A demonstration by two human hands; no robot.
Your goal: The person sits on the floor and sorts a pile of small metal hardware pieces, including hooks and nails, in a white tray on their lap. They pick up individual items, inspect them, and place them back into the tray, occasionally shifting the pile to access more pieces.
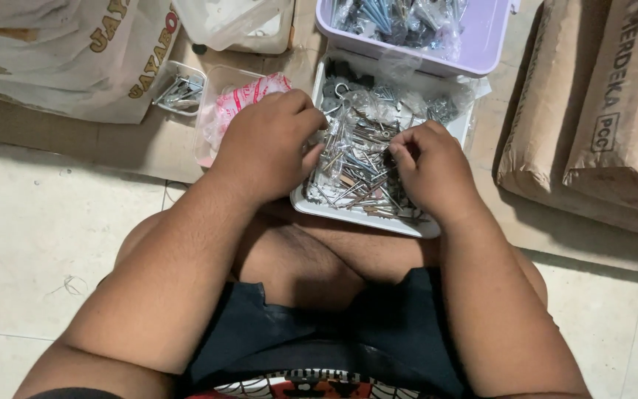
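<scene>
Head view: left hand (pixel 263 144) and right hand (pixel 428 168) curl over screws (pixel 356 159), grip unclear.

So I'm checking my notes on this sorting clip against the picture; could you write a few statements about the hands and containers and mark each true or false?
1. Both hands, left hand and right hand, are over the white rectangular plastic tray of mixed metal screws and nails. True.
2. The lilac plastic box holding bagged hardware sits nearer the person than the white tray. False: it lies beyond the tray, farther away.
3. The brown paper sacks lie on the person's left. False: they lie on the right.
4. A small clear plastic tub with a pink-printed bag sits beside the left hand. True.
5. The white tray is empty. False: it is full of fasteners.
</scene>
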